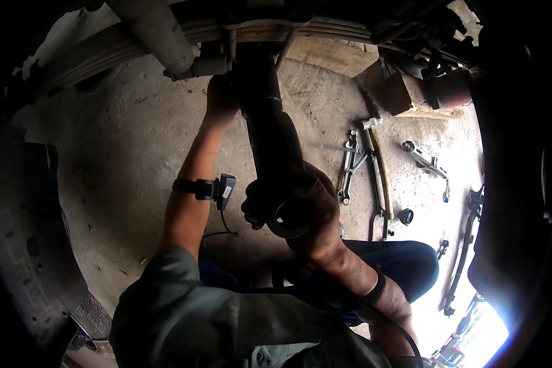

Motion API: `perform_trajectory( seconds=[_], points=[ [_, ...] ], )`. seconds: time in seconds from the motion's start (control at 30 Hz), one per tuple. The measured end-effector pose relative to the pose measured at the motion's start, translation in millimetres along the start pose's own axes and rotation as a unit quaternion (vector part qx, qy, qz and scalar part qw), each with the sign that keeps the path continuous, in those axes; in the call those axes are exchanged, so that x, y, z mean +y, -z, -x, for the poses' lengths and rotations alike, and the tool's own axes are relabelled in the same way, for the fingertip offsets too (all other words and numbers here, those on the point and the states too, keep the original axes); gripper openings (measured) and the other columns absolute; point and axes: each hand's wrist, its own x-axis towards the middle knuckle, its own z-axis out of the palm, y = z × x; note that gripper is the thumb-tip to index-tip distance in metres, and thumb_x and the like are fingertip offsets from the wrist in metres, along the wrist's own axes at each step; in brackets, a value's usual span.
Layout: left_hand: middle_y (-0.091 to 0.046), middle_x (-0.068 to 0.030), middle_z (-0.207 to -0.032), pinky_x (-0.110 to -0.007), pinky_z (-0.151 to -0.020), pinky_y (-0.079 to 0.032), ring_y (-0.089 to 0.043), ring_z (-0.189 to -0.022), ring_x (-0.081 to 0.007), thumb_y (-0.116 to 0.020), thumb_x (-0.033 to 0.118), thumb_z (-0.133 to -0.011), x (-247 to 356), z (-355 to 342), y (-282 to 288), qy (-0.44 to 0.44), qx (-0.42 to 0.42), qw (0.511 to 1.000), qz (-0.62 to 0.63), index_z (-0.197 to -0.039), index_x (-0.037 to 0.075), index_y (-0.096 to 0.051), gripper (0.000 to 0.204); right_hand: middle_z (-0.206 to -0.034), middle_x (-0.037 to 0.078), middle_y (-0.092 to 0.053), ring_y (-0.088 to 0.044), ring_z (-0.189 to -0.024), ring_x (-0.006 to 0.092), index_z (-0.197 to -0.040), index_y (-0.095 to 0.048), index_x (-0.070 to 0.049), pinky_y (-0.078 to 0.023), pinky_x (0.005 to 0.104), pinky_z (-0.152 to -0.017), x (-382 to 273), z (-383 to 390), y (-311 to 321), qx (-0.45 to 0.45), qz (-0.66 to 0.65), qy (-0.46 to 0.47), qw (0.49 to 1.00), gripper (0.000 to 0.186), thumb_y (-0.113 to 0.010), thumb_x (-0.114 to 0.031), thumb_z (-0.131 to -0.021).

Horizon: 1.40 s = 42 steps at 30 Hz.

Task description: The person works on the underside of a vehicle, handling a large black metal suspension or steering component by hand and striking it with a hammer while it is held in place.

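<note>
A long, thick dark cylindrical piece (273,141) runs from the spring assembly down toward me. Its near end is rounded, with a small bright gap in it; the shadow hides what kind of part or tool it is. My right hand (322,211) is closed around the side of this near end. My left hand (222,101) reaches up beside its far end, just below a short cylindrical fitting (211,66). Deep shadow hides the left fingers. Leaf springs (325,30) cross above, with a pale tube (153,34) slanting down to the fitting.
Wrenches (349,165) lie on the concrete floor to the right, beside a long-handled hammer (380,165), a ratchet-like tool (424,161) and a round black part (405,216). Wooden blocks (331,55) stand at the back. A tyre (37,233) borders the left.
</note>
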Motion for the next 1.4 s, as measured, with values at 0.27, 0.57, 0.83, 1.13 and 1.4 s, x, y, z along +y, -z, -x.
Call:
perform_trajectory(
  seconds=[0.27, 0.57, 0.83, 1.13, 1.4],
  points=[
    [-0.066, -0.0116, -0.079, -0.034, -0.066, -0.048, -0.062, -0.072, -0.0195, -0.061, 0.004, -0.086, -22, -6, -13, -0.133, 0.107, 0.985, 0.023, -0.089, -0.001, -0.063, 0.007, -0.089, 0.022, -0.066, -0.068, -0.074, 0.0291, -0.117, -0.051, 0.008, -0.056, 0.0395, -0.067, -2, -1, 1, -0.038, 0.049, 0.02, 0.998, 0.059, -0.053, -0.047, -0.094],
    [-0.065, -0.0138, -0.076, -0.036, -0.069, -0.047, -0.059, -0.07, -0.0252, -0.061, 0.009, -0.086, -30, -9, -15, -0.103, 0.126, 0.984, 0.067, -0.081, 0.0, -0.062, 0.011, -0.09, 0.022, -0.066, -0.067, -0.075, 0.0291, -0.118, -0.05, 0.009, -0.056, 0.0393, -0.066, -5, 0, -1, -0.035, 0.032, 0.015, 0.999, 0.064, -0.055, -0.05, -0.093],
    [-0.067, -0.013, -0.111, -0.033, -0.087, -0.048, -0.061, -0.1, -0.0214, -0.053, 0.008, -0.096, -37, -7, 1, -0.102, 0.057, 0.985, -0.126, -0.117, -0.001, -0.062, 0.025, -0.094, 0.022, -0.065, -0.067, -0.075, 0.0287, -0.119, -0.05, 0.01, -0.056, 0.0399, -0.068, -3, 0, 0, -0.024, 0.05, 0.004, 0.998, 0.066, -0.051, -0.052, -0.095],
    [-0.068, -0.0179, -0.115, -0.038, -0.084, -0.052, -0.066, -0.102, -0.0293, -0.053, 0.031, -0.099, -57, -7, 3, -0.082, 0.018, 0.985, -0.15, -0.111, 0.0, -0.069, 0.037, -0.094, 0.022, -0.065, -0.066, -0.081, 0.0279, -0.116, -0.054, 0.012, -0.054, 0.0382, -0.073, -1, 0, 12, -0.092, 0.1, 0.021, 0.991, 0.08, -0.043, -0.065, -0.095],
    [-0.063, 0.0036, -0.077, -0.021, -0.039, -0.037, -0.05, -0.049, -0.003, -0.056, 0.025, -0.101, 6, 7, -20, 0.229, 0.06, 0.832, 0.502, -0.127, 0.003, -0.062, 0.034, -0.096, 0.022, -0.066, -0.067, -0.085, 0.0288, -0.121, -0.054, 0.011, -0.054, 0.0405, -0.078, 8, 3, 19, -0.051, 0.076, 0.011, 0.996, 0.084, -0.047, -0.067, -0.092]
  ],
)
